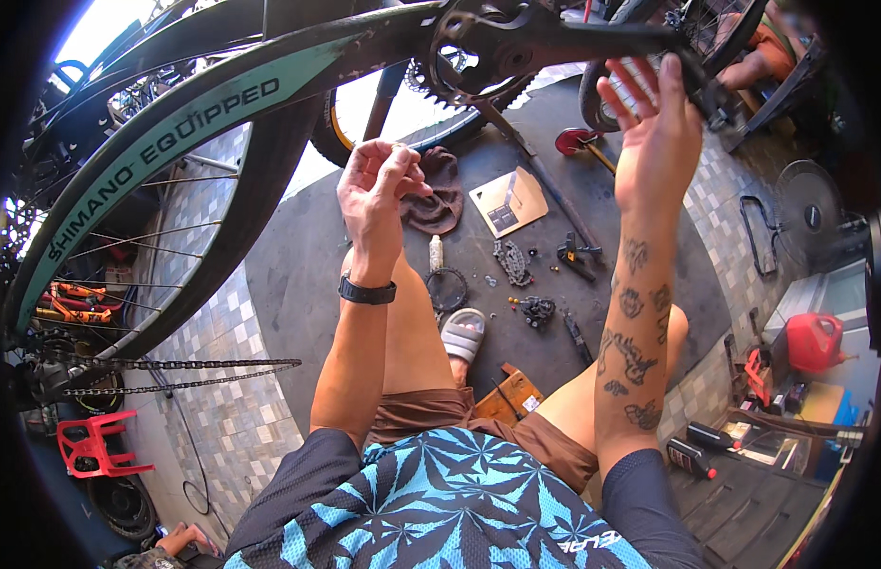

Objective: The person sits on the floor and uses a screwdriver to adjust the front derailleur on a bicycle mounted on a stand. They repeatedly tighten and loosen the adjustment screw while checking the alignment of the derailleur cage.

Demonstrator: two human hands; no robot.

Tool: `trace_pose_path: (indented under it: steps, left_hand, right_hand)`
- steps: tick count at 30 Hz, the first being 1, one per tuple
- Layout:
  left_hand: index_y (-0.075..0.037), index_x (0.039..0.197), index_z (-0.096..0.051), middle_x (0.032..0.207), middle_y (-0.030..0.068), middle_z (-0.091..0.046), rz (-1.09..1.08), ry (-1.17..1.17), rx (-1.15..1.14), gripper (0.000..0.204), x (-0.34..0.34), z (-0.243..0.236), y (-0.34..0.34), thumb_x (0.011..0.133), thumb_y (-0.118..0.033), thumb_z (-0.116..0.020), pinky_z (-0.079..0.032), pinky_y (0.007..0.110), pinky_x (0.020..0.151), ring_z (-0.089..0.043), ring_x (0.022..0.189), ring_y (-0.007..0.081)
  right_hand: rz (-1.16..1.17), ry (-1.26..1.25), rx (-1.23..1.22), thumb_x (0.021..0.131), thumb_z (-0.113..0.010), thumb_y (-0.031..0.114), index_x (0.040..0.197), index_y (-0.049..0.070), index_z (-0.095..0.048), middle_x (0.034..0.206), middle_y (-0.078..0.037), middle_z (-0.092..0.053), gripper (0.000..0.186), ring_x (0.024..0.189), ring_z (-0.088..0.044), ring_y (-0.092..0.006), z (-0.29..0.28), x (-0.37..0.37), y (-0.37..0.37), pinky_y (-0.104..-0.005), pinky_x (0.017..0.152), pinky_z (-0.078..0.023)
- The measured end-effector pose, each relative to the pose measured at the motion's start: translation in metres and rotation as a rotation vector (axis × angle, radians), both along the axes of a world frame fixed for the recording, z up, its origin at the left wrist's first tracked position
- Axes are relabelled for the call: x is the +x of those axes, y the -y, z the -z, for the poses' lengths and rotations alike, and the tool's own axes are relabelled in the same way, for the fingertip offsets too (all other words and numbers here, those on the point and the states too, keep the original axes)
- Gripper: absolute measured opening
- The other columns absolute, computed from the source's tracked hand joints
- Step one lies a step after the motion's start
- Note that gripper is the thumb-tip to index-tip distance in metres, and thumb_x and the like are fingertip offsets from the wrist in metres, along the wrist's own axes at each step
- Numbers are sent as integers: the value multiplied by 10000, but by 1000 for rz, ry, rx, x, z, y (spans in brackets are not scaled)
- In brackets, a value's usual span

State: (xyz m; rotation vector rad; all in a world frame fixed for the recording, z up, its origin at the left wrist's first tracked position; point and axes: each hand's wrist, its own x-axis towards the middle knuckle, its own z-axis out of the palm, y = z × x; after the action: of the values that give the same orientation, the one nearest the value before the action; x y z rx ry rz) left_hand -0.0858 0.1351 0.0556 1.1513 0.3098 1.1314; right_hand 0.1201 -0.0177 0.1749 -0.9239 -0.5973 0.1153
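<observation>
My left hand (376,194) is raised in front of the bicycle, fingers curled and thumb against the fingertips. Whatever it may pinch is too small to make out. Stretched out and apart are the fingers of my right hand (656,152), just below the black crank arm (601,40). Whether they touch it I cannot tell. Above both hands runs the dark bicycle frame (355,52) with a teal band, leading to the chainring (450,81). A bicycle chain (184,373) dangles in a loose loop at the rear end, lower left.
On the dark mat lie a coiled chain (512,263), a derailleur (535,311), a cardboard piece (508,202) and a brown cloth (442,190). A red stool (101,444) stands left, a red jug (815,341) right. Another person's arm (758,66) shows at upper right.
</observation>
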Motion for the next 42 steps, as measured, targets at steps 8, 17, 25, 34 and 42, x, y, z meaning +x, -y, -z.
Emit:
trace_pose_path:
  steps: [8,17,25,34,42]
  left_hand:
    - [7,1100,-643,973,125,-711,-35,19,117,187,11,-45,17,982,-125,-703,-634,287,643,-706,793,156]
    - [57,1133,-664,1057,190,-726,24,96,161,209,28,-67,14,945,-17,-714,-657,352,671,-744,883,263]
    - [73,1199,-684,1060,179,-742,268,29,326,263,22,-73,-22,944,10,-694,-652,362,667,-751,868,274]
    - [28,1155,-722,1098,168,-747,330,-46,434,245,23,-75,-47,913,66,-712,-664,375,651,-753,860,281]
    - [32,1168,-728,1099,177,-746,453,-22,493,254,23,-78,-58,916,62,-705,-662,381,685,-752,900,296]
  right_hand:
    - [100,330,-37,981,-732,289,1324,-21,-551,987,-93,-724,497,798,-702,-132,-64,-42,-6,-243,686,-556]
    - [-1,424,-156,964,-751,259,1143,-29,-716,843,-26,-682,341,704,-570,-56,-81,-64,-6,-219,591,-428]
    - [6,492,-17,965,-745,238,1140,-13,-726,821,-13,-693,307,657,-556,-49,-75,-60,-8,-217,551,-417]
    - [-69,402,-159,966,-734,270,1167,-38,-725,807,-41,-716,368,647,-591,-56,-78,-62,-3,-221,541,-431]
    - [-75,442,-55,953,-736,305,1156,-48,-720,832,-80,-726,407,657,-631,-100,-75,-62,-1,-244,576,-483]
